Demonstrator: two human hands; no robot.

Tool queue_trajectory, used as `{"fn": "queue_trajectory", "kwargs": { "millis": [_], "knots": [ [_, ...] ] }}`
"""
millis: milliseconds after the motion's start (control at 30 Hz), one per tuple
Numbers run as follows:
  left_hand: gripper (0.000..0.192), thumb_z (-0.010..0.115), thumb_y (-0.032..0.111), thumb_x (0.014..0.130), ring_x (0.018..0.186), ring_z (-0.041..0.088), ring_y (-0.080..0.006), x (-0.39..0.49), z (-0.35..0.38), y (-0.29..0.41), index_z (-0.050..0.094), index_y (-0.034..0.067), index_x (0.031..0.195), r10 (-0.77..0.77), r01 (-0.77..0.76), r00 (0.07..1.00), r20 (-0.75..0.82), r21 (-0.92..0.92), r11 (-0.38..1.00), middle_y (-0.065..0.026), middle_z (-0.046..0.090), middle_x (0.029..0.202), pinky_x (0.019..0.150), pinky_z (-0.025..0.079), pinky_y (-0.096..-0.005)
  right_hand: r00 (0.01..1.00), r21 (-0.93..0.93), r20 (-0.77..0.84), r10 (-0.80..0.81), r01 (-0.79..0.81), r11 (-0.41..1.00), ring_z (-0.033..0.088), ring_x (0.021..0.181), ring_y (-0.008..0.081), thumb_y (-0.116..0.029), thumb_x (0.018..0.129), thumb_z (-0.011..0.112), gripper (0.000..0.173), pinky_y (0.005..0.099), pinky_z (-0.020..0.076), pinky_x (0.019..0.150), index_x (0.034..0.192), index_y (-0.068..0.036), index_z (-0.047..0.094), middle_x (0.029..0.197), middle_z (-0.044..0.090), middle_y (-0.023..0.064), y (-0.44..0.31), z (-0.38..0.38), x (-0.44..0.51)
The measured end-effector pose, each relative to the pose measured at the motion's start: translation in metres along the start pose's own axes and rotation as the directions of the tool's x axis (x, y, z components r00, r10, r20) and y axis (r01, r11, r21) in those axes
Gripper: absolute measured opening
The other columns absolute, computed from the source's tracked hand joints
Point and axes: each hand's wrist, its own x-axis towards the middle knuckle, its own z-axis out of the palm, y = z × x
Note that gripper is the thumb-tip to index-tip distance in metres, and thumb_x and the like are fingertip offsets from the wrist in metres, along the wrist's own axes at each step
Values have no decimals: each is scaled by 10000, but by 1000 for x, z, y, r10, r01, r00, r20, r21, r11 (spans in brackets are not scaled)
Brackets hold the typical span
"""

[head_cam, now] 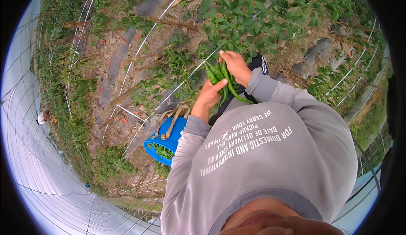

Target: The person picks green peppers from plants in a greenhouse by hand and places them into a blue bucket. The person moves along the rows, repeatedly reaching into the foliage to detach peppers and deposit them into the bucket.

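A bunch of long green chili peppers (219,75) is in my left hand (207,97), its thumb pressed across them. My right hand (236,67) curls around the upper right of the same bunch, with its fingertips at the stem ends. One longer pepper (234,90) hangs down towards my shirt, its tip bent. The undersides of the bunch and some of my right fingers are hidden. Left of my left forearm, a blue bucket (168,130) with tan straps (174,121) lies tilted, its mouth showing green peppers (162,151) inside.
Leafy pepper plants (244,22) grow in rows ahead and at the sides. White cords (139,51) run along the rows. Red peppers (123,121) lie scattered on soil and dark plastic mulch. A plastic-covered greenhouse wall (23,140) curves along the left, with another person (43,117) near it.
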Motion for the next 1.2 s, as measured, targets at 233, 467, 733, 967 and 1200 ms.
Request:
{"fn": "queue_trajectory", "kwargs": {
  "millis": [233,467,733,967,1200],
  "knots": [
    [452,677,-25,800,1017,614,-195,-17,-21,-47,530,21,1226,-5,-16,990,-139,-151,988,-75,621,1144,889,486,-346,993,-266,-54,-108,90,960,554,699,182,-345,943,580,380,357,440,667,925,33,610,827,604,104,65,36,-1],
    [362,651,38,809,1009,622,-280,-36,-50,-66,540,-4,1150,125,-162,973,-196,-186,969,-139,645,1026,894,512,-446,957,-325,-287,-38,-60,944,608,1051,185,-274,986,507,362,307,451,922,1118,37,640,1092,674,110,122,-98,78],
    [396,643,5,807,1012,612,-277,-88,-71,-70,504,-3,1177,142,-225,908,-394,-173,959,-135,630,1014,960,470,-449,968,-660,-244,65,-215,719,402,1311,365,-124,985,416,455,395,361,1071,1438,-158,413,1528,266,161,161,-168,172],
    [410,637,7,801,1010,611,-291,-111,-75,-75,498,-14,1185,194,-293,868,-456,-157,943,-139,628,1009,965,463,-458,837,-894,320,-444,422,152,504,1154,349,-61,926,478,420,434,445,949,1328,-175,517,1268,536,144,122,-160,163],
    [389,634,14,814,1011,612,-286,-114,-74,-74,506,-5,1180,205,-300,850,-485,-126,946,-135,638,1009,945,470,-442,821,-802,558,-119,571,175,588,882,372,-220,895,568,190,478,464,807,932,-59,661,875,648,155,95,-159,188]
  ]
}}
